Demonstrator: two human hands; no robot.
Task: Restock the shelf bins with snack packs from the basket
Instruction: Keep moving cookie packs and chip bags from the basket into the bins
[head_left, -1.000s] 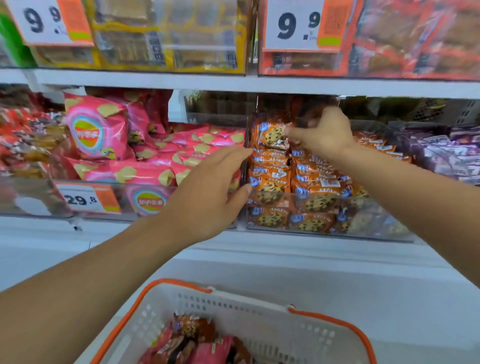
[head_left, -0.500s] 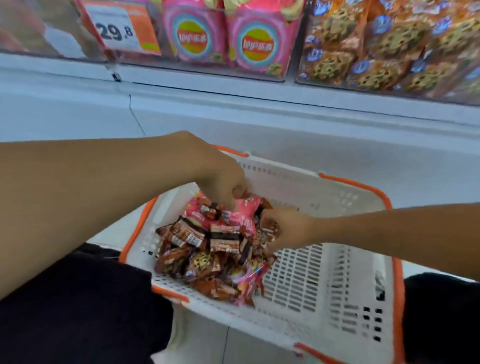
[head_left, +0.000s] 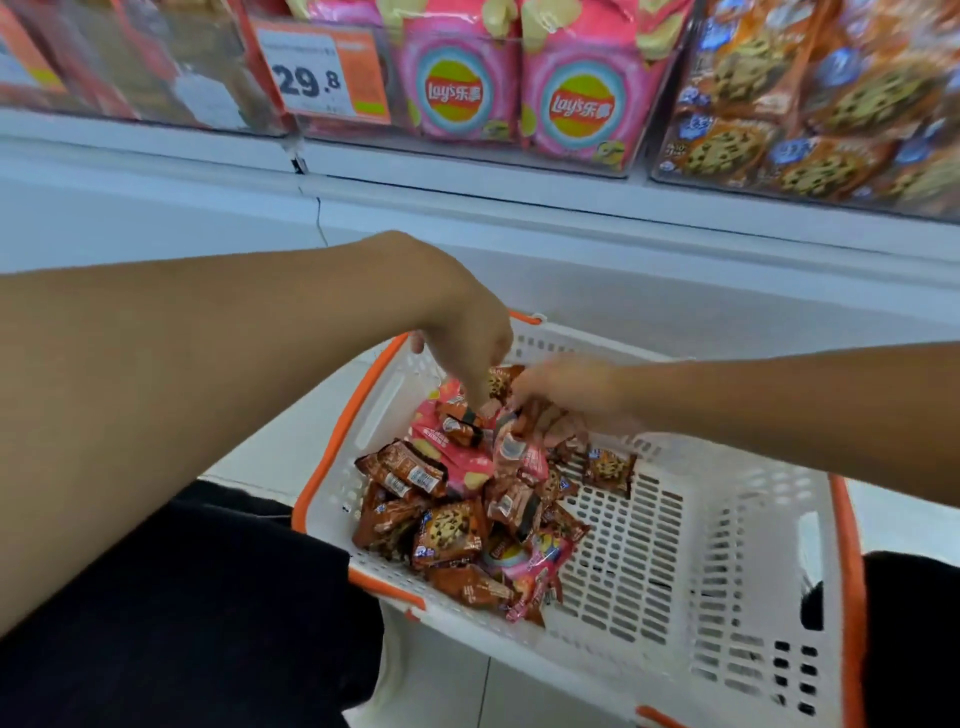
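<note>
Head view shows both hands in the basket: left hand fingers pinch a brown pack directly beneath them, right hand fingers curl just beside, grip unclear, cookie packs nearer me.

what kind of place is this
Most likely a shop's snack aisle. A price tag reading 29.8 hangs on a clear shelf bin, chip bags and cookie packs fill the bins, and a shopping basket holds more snacks.
</note>
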